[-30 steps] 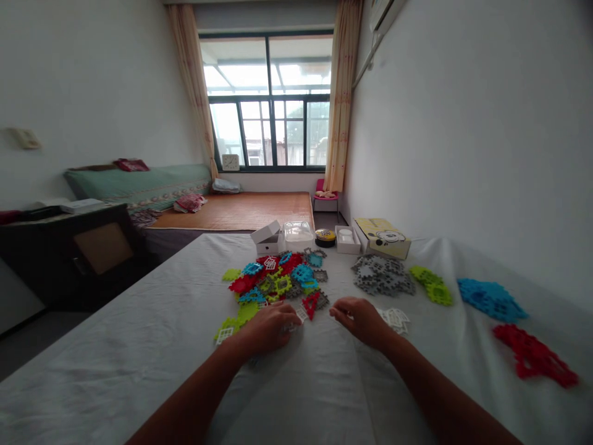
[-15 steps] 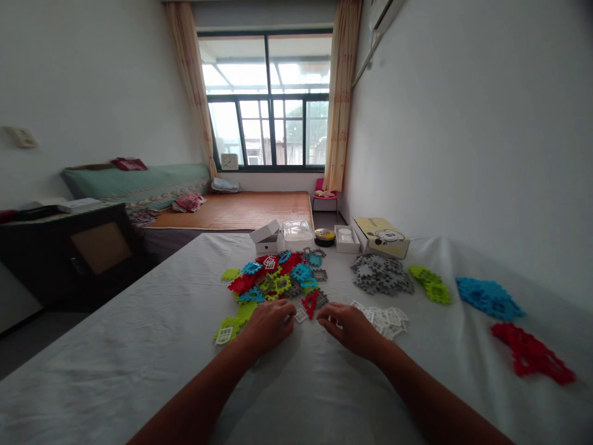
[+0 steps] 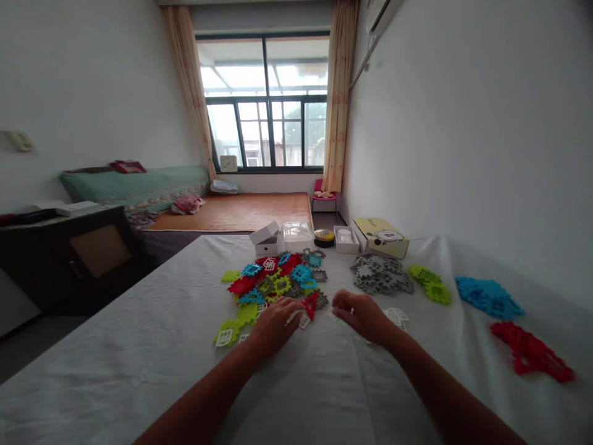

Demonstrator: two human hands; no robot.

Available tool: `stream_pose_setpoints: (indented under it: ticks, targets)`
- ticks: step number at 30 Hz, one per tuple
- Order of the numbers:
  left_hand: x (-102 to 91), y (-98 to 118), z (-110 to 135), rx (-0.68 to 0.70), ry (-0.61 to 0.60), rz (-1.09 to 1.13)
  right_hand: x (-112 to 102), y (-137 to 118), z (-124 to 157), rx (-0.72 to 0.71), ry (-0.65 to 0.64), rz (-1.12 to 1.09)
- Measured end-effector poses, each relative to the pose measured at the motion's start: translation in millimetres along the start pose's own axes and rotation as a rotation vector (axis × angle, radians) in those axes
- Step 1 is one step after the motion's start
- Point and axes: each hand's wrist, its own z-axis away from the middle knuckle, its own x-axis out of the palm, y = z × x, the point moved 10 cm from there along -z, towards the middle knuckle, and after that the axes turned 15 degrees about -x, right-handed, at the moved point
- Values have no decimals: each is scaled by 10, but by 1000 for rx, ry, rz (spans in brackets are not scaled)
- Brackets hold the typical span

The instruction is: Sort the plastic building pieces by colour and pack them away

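My left hand (image 3: 277, 321) is closed at the near edge of a mixed heap of plastic building pieces (image 3: 280, 284). A white edge shows at its fingertips, seemingly a white lattice piece (image 3: 293, 317). Just beyond them lies another white lattice piece (image 3: 304, 321), close to a red triangular piece (image 3: 311, 305). To the right, my right hand (image 3: 359, 314) has its fingers bent together over the white lattice pile (image 3: 397, 317), covering much of it. Whatever is between those fingers is too small to make out.
Sorted piles of grey (image 3: 382, 275), green (image 3: 430, 284), blue (image 3: 488, 296) and red pieces (image 3: 530, 351) lie to the right on the white cloth (image 3: 152, 346). Along the back stand a clear container (image 3: 297, 232), a round tin (image 3: 323, 238), an open white box (image 3: 346, 240) and a yellow carton (image 3: 382, 237).
My left hand has shifted slightly right and toward the red triangle. My right hand has moved a little right, over the white pile, and its fingers have curled in more.
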Motion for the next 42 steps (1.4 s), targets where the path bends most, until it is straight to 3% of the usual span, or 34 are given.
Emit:
stream_pose_setpoints:
  ticks: [4, 7, 10, 14, 17, 20, 24, 30, 35, 42]
  targets:
    - [138, -87, -38, 32, -57, -145, -300, 422, 180, 90, -107, 119]
    - [238, -119, -54, 24, -84, -214, -376, 522, 213, 110, -72, 212]
    - [310, -127, -46, 20, -109, -257, -255, 389, 148, 91, -39, 220]
    - [330, -102, -24, 37, -132, -281, 22, -13, -1, -43, -49, 231]
    - [288, -66, -13, 39, -147, -282, 289, -243, -73, -145, -150, 277]
    - [229, -29, 12, 44, -189, -268, 490, -283, -101, -164, -242, 316]
    - [166, 41, 89, 94, -286, -165, 511, -231, -126, -117, -204, 359]
    - [193, 142, 179, 156, -397, 7, 657, -447, -107, -280, -290, 263]
    - [179, 99, 149, 114, -371, -12, 677, -493, -72, -293, -356, 216]
    - [158, 13, 146, 79, -415, -125, 624, -557, -83, -259, -349, 345]
